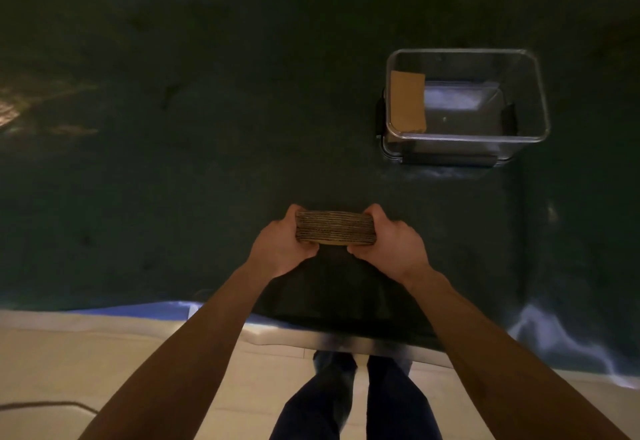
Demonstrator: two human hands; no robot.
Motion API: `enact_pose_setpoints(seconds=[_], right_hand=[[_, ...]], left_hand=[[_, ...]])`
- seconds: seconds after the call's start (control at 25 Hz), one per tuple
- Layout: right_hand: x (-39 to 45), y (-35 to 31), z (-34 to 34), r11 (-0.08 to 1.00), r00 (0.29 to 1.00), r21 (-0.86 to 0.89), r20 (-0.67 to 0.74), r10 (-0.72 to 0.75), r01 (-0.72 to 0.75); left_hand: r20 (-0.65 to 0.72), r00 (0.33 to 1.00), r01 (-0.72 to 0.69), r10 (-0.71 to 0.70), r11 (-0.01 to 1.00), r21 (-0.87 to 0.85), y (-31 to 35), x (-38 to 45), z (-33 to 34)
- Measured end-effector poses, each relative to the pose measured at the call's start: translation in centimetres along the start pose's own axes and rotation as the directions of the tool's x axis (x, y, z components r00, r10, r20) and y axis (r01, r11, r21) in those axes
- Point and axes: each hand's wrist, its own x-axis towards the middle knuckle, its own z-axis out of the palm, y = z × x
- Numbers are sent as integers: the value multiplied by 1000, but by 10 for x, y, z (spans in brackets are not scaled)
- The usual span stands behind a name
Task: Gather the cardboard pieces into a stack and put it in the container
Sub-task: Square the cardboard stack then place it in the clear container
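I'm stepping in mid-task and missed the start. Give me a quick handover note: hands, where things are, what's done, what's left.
Left hand and right hand each grip one end of the cardboard stack, edge-on above the dark table.
The clear container sits open, ahead and to the right; one cardboard piece leans at its left wall.
Done: pieces gathered.
Left: carry the stack over and set it inside.

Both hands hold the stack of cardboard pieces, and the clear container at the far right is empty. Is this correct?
Not quite. The head view shows the clear container already holds one cardboard piece against its left wall. Left hand and right hand do hold the stack.
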Motion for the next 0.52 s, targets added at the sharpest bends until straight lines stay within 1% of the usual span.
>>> enact_pose_setpoints(seconds=[0.16,0.24,0.32,0.44,0.52], right_hand=[[0,1,0,999,997,-11,-77,-31,30],[0,1,0,1000,999,2,-48,-2,3],[-1,0,-2,1000,1000,2,-25,12,-12],[0,-1,-7,1000,994,-7,-110,-22,21],[-2,-1,-4,1000,996,22,-86,9,-7]], left_hand=[[-25,999,-34,34,999,20,-2,2,-1],[-6,999,-31,32,998,61,-2,1,2],[15,1000,-22,21,998,63,0,-2,3],[-27,999,-43,43,999,8,1,1,-3],[-23,999,-33,34,999,29,3,1,-2]])
